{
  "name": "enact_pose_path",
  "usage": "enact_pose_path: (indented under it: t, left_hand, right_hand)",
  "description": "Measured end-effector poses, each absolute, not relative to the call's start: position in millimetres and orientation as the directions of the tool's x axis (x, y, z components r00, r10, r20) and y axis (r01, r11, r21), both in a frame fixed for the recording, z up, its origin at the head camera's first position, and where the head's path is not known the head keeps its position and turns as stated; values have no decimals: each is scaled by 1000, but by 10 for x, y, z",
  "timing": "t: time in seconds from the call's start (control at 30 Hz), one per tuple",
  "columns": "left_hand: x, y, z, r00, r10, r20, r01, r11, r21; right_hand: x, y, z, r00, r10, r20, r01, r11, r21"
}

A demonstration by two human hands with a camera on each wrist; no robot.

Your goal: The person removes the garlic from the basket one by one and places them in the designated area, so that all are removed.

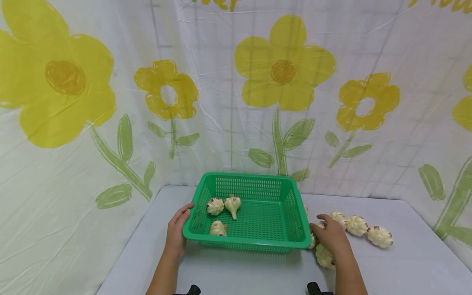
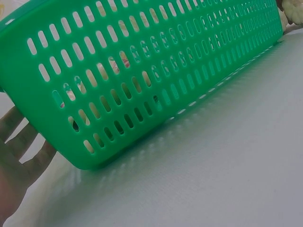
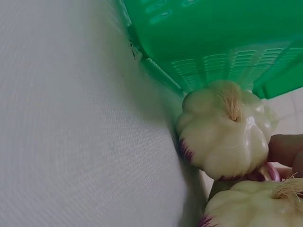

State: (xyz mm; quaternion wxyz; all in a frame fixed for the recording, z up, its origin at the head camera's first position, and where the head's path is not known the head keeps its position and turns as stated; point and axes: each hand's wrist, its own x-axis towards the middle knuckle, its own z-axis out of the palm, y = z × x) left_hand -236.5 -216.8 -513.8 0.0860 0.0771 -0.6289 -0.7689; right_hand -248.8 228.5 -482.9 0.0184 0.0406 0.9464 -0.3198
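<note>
A green plastic basket (image 1: pixel 247 241) stands on the table with a few garlic bulbs inside, among them one with its stem (image 1: pixel 233 205). My left hand (image 1: pixel 178 229) rests against the basket's left side, its fingers (image 2: pixel 35 163) extended along the end wall below the rim. Just off the basket's right side, my right hand (image 1: pixel 333 237) pinches a garlic bulb between thumb and fingers, mostly hidden by the hand. In the right wrist view, another garlic bulb (image 3: pixel 225 130) with dry roots sits close against the basket wall, beside a fingertip (image 3: pixel 283 149).
More garlic bulbs (image 1: pixel 357 225) lie in a row on the white table (image 1: pixel 387 266) to the right, and one (image 1: pixel 324 256) lies nearer me below the right hand. A white curtain (image 1: pixel 221 135) with painted yellow flowers hangs behind the table.
</note>
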Motion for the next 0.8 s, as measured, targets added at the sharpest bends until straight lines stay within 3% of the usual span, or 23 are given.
enact_pose_path:
  t: [0.8]
  left_hand:
    - [-2356,-2172,-5140,-973,-231,-9,36,-190,981]
  right_hand:
    - [-2414,2394,-4584,-990,40,-134,111,803,-585]
